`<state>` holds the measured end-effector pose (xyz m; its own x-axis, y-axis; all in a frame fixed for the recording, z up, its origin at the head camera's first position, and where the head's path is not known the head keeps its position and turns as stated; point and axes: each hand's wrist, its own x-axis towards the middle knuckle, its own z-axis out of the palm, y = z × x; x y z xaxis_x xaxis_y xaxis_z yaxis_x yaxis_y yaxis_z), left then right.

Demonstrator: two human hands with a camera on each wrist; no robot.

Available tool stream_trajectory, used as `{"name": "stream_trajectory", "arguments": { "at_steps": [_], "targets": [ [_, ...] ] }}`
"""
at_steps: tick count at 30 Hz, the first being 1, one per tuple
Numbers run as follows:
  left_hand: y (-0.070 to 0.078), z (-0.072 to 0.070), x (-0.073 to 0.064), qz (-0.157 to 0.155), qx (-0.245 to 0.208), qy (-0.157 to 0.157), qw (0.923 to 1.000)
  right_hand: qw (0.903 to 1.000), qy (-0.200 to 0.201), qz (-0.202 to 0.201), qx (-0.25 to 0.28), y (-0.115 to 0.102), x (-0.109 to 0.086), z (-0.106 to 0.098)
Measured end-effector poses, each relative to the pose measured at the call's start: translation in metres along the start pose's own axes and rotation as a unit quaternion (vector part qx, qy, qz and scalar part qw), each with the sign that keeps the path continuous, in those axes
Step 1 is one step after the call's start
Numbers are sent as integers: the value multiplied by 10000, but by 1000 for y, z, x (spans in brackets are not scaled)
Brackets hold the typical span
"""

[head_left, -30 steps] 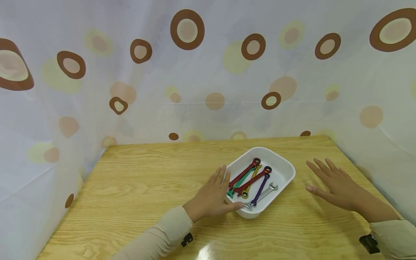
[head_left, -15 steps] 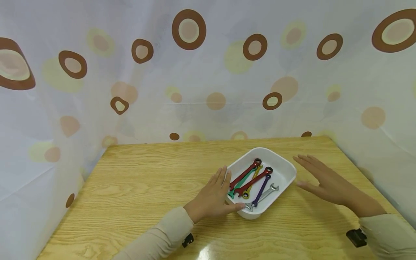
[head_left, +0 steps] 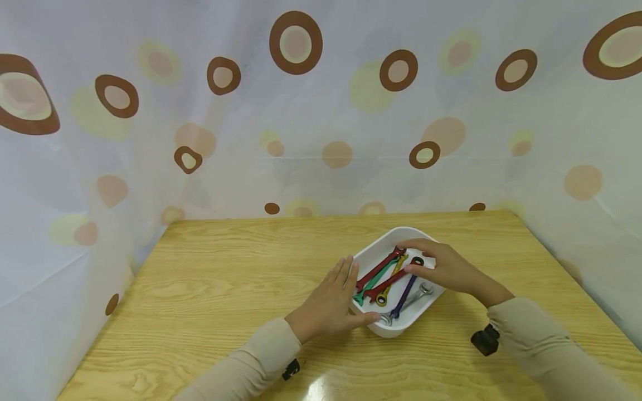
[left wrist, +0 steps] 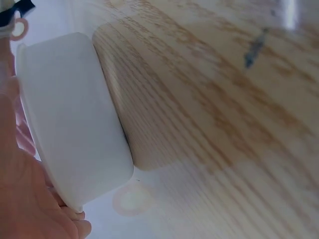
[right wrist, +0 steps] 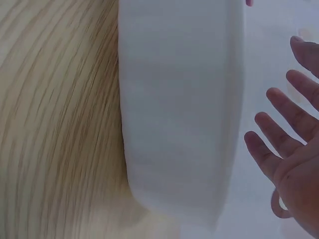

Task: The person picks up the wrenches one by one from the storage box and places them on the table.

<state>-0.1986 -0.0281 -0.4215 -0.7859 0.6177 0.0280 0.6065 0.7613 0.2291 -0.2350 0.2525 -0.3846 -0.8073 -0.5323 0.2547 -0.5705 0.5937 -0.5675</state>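
A white plastic tray holds several wrenches. A red wrench, a green wrench and a yellow wrench lie on its left side. A second red wrench crosses the yellow one, beside a purple wrench and a silver wrench. With straight fingers, my left hand rests against the tray's left rim. Over the tray's right side hovers my right hand, thumb and fingers apart. The right wrist view shows its spread fingers above the rim, holding nothing.
The tray stands on a wood-grain table, right of its middle. A white curtain with brown and yellow circles encloses the back and sides. Dark wrist devices, such as the black one under the right sleeve, hang near the table.
My right hand has moved left from beside the tray to above its right side, its thumb and fingers now over the wrenches. The left hand and the tray stay in place.
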Motion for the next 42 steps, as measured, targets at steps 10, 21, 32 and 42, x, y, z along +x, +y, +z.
{"name": "stream_trajectory", "arguments": {
  "at_steps": [10, 21, 32, 42],
  "targets": [
    [0, 1, 0, 79, 211, -31, 9997, 9982, -490, 11, 334, 15, 34, 29],
    [0, -2, -1, 151, 420, 2, 9990, 9954, -948, 121, 93, 22, 52, 54],
    [1, -1, -2, 173, 520, 18, 9985, 9941, -841, 431, -534, 27, 52, 67],
    [1, 0, -1, 160, 515, 62, 9985, 9907, -725, 627, -969, 23, 53, 69]
  ]
}}
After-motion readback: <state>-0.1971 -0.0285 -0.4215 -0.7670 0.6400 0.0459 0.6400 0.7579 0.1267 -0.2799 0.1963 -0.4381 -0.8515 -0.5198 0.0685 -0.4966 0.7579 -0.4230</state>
